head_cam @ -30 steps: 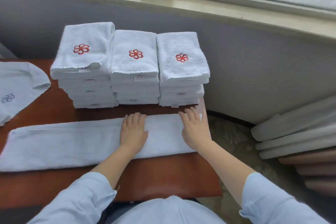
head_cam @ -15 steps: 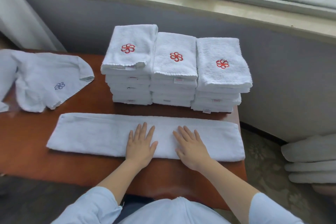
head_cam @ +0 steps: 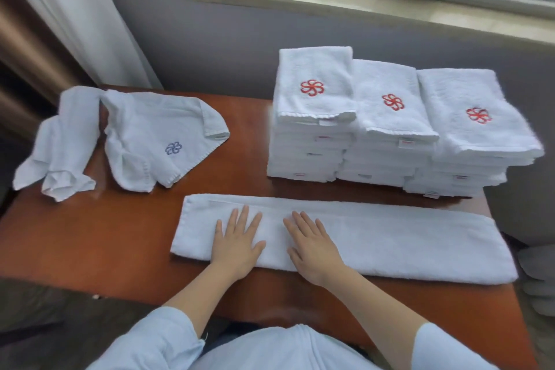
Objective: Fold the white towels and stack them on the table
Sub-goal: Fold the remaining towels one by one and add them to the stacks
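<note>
Both of your hands are lying flat and released, fingers straight and spread, grasping nothing. Your left hand (head_cam: 237,245) and your right hand (head_cam: 313,249) are pressing palm-down, side by side, on the left half of the long folded towel (head_cam: 405,243). That towel is stretching as a narrow strip from the lower centre of the frame to the lower right, lying on the brown table (head_cam: 90,234) near its front edge. Just above it, at centre right, three stacks of folded towels (head_cam: 387,129) with red flower emblems are sitting pressed against one another. At the left of the frame, a loose towel with a blue emblem (head_cam: 150,141) is lying beside a crumpled towel (head_cam: 60,153). Above everything, a windowsill (head_cam: 360,6) is running along the grey wall.
</note>
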Motion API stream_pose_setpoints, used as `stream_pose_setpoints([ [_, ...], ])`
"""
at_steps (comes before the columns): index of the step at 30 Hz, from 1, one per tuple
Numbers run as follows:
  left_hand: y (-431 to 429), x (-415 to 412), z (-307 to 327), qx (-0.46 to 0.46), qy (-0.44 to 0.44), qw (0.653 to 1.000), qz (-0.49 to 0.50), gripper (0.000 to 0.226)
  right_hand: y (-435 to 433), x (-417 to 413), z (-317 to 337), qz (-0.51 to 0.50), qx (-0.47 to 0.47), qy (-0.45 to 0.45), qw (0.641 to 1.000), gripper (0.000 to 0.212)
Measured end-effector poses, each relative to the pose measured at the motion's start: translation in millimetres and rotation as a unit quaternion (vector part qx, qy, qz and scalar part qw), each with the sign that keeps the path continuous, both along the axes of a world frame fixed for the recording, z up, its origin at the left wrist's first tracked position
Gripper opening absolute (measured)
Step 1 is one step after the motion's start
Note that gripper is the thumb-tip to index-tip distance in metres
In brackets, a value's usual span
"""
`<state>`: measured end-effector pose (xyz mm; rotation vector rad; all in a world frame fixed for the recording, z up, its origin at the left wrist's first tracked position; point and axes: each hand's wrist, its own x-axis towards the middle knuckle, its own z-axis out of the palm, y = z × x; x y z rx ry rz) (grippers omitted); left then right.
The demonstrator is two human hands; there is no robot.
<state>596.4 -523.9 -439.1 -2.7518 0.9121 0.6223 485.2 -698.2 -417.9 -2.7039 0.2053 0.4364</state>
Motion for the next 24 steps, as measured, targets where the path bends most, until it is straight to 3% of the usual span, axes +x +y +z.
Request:
stream_pose_setpoints([
  [7, 79, 68, -1, 0.002, -0.029, 1.0, 0.003, 0.065, 71, 60, -12, -0.036, -0.036, 0.042, 0.998, 0.065],
  [10, 99, 84, 5, -0.043, -0.031, 0.999, 0.001, 0.06, 88, 74, -20, -0.072, -0.048, 0.078, 0.993, 0.07],
  [13, 106, 98, 13, -0.106, 0.003, 0.993, 0.058, 0.062, 94, 80, -25, -0.087, -0.061, 0.096, 0.99, 0.075],
  [17, 105, 116, 15, -0.18, 0.069, 0.968, 0.158, 0.093, 96, 84, -26, -0.094, -0.057, 0.115, 0.987, 0.08],
  [19, 102, 126, 15, -0.174, 0.118, 0.955, 0.209, 0.099, 96, 84, -25, -0.096, -0.057, 0.121, 0.986, 0.08],
  [22, 99, 140, 10, -0.187, 0.196, 0.924, 0.27, 0.1, 96, 86, -24, -0.094, -0.059, 0.131, 0.985, 0.081],
  [24, 99, 148, 7, -0.217, 0.22, 0.902, 0.301, 0.089, 96, 87, -22, -0.093, -0.054, 0.135, 0.985, 0.081],
])
